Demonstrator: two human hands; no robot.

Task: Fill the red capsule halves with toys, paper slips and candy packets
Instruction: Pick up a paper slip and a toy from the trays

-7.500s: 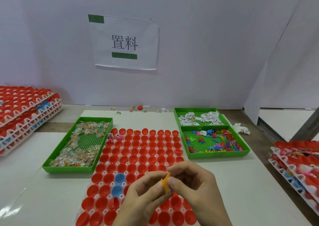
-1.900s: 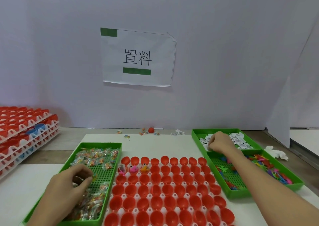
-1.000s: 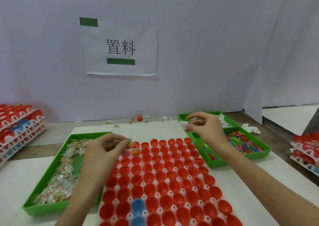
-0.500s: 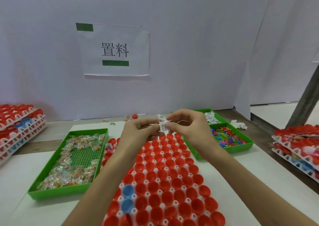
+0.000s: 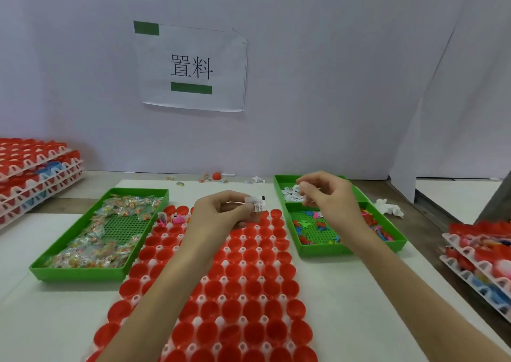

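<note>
A: The left hand (image 5: 221, 213) is raised over the far rows of the red capsule halves (image 5: 250, 280). A paper slip (image 5: 258, 204) is pinched between its thumb and forefinger, with the other fingers curled under.

B: And the slip is held clear of the cups, just above them. The right hand (image 5: 330, 198) is stretched out over the far green tray (image 5: 284, 181), fingers bent and tips drawn together just above the loose slips (image 5: 290, 194). Whether one is gripped there cannot be told.

A: Beneath both forearms the capsule halves are set open side up, row upon row, in a white holder (image 5: 242, 297) on the white table (image 5: 359, 306). Most are seen empty. At the far left corner a pink toy (image 5: 179, 219) is lodged in a cup, and small things are seen in the cups beside it.

B: Just this side of the far tray a second green tray (image 5: 331, 251) is laid, with coloured toys (image 5: 315, 224) scattered in it. On the left, beside the holder, a long green tray (image 5: 80, 274) is heaped with candy packets (image 5: 91, 253).

A: Further out, stacked holders are seen at the left edge (image 5: 27, 168) and at the right edge (image 5: 484, 251). A lone red half (image 5: 216, 175) is seen by the wall, and a printed sheet (image 5: 193, 68) is stuck up above it.
</note>
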